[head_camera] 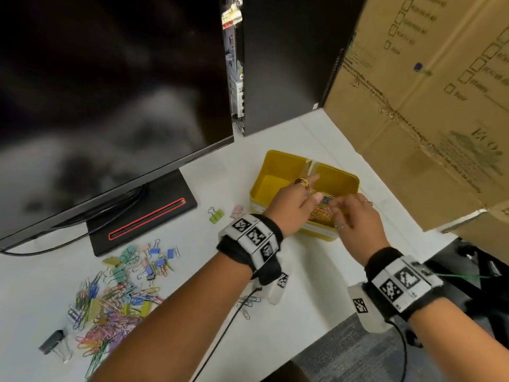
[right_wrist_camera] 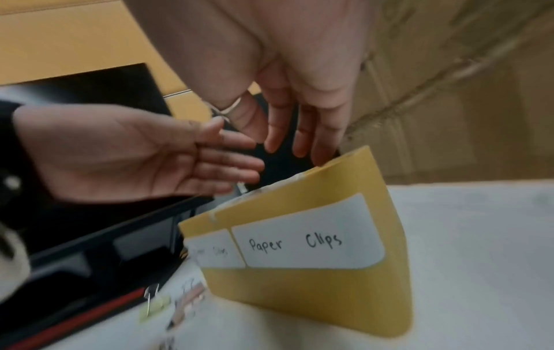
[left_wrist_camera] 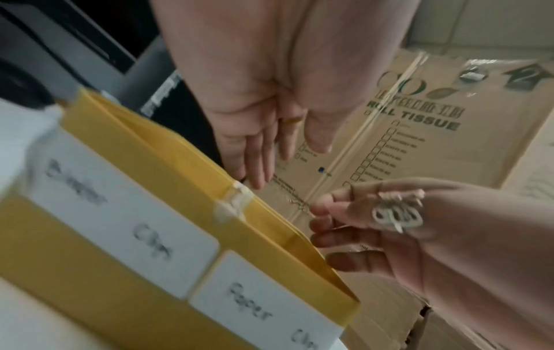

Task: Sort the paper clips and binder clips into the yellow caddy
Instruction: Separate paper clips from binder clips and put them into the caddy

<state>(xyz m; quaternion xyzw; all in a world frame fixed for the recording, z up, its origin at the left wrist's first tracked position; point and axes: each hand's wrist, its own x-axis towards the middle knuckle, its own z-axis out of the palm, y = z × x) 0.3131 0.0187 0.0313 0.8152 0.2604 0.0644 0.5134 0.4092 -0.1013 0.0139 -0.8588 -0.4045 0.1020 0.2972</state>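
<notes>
- Both hands meet over the right compartment of the yellow caddy (head_camera: 278,166). The left hand (head_camera: 289,208) has straight, loosely spread fingers (right_wrist_camera: 233,163). The right hand (head_camera: 355,216) has relaxed fingers (left_wrist_camera: 335,210); whether they pinch anything, I cannot tell.
- Paper clips (head_camera: 321,215) already fill that compartment; the left one, labelled for binder clips, looks empty.
- A large mixed pile (head_camera: 115,296) waits on the worktop (head_camera: 316,293), near left, so most sorting remains.
</notes>
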